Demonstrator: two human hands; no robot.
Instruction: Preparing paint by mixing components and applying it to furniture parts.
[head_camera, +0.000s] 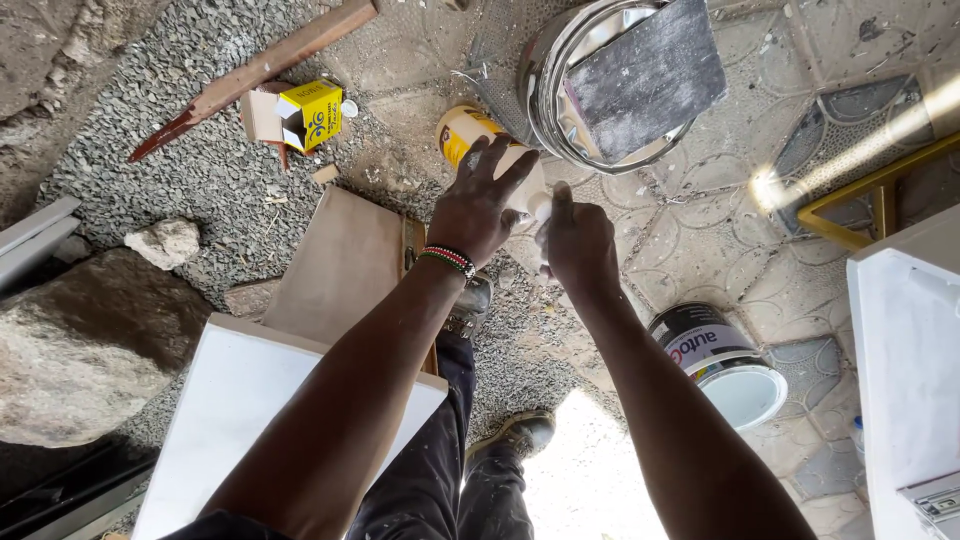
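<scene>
Head view: gravel (200, 170), patterned paving (700, 250); left hand (478, 210) grip, right hand (578, 245) grip closed on bottle (470, 135).

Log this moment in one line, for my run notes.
left hand: gripping glue bottle | right hand: at its white nozzle | nearby: metal bucket, paint can

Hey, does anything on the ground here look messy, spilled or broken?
A small yellow carton lies torn open on the gravel. An open white paint can sits uncovered beside the right arm. White smears coat the left hand and the right hand. No puddle or spill shows.
</scene>
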